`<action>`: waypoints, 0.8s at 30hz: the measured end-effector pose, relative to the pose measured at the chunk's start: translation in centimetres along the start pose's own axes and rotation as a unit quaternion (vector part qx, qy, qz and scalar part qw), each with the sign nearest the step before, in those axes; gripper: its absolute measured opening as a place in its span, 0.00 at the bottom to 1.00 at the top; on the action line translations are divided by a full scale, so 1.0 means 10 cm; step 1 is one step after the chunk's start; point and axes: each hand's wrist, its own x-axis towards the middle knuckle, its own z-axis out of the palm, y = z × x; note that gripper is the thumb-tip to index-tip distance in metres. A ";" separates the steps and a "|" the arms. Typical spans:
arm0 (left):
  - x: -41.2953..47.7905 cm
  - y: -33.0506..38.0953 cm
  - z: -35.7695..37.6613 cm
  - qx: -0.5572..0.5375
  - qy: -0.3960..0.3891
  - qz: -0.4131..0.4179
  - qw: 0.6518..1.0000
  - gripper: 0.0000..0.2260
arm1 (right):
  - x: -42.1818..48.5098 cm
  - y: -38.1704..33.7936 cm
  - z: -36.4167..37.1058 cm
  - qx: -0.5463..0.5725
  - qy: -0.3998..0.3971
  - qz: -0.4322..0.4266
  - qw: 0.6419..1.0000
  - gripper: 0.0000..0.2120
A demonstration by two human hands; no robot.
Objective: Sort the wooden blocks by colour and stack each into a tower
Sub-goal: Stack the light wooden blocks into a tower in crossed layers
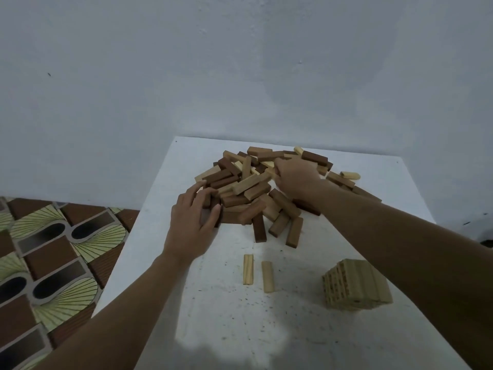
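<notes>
A mixed pile of wooden blocks [256, 188], dark brown, mid brown and pale, lies at the far middle of the white table [213, 316]. My left hand [192, 222] rests on the pile's left edge, its thumb and fingers curled round a dark brown block [213, 209]. My right hand [296, 177] reaches into the top of the pile and its fingers pinch a pale block [269, 170]. A tower of pale blocks [354, 285] stands near the right front, partly hidden by my right forearm. Two pale blocks [258, 275] lie side by side in front of the pile.
The table stands against a pale wall [240, 76]. Patterned floor [48, 263] shows past the table's left edge. Dark specks dot the table top near the front. A pale block [350, 175] lies apart at the pile's right.
</notes>
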 end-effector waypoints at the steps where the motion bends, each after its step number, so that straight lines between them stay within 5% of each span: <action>1: 0.00 0.00 0.00 0.001 -0.001 -0.001 1.000 0.17 | 0.02 0.00 0.01 -0.008 0.011 0.001 1.000 0.06; 9: 0.00 0.01 0.00 -0.005 0.003 0.004 1.000 0.15 | -0.02 0.04 -0.12 0.076 0.005 0.049 0.996 0.05; 15: -0.03 0.07 -0.05 -0.037 0.016 0.013 0.999 0.15 | -0.41 -0.06 -0.41 0.202 0.010 0.002 0.979 0.05; 24: -0.10 0.14 -0.11 -0.102 0.012 -0.020 0.995 0.07 | -1.08 -0.29 -0.76 0.219 -0.065 -0.033 0.973 0.03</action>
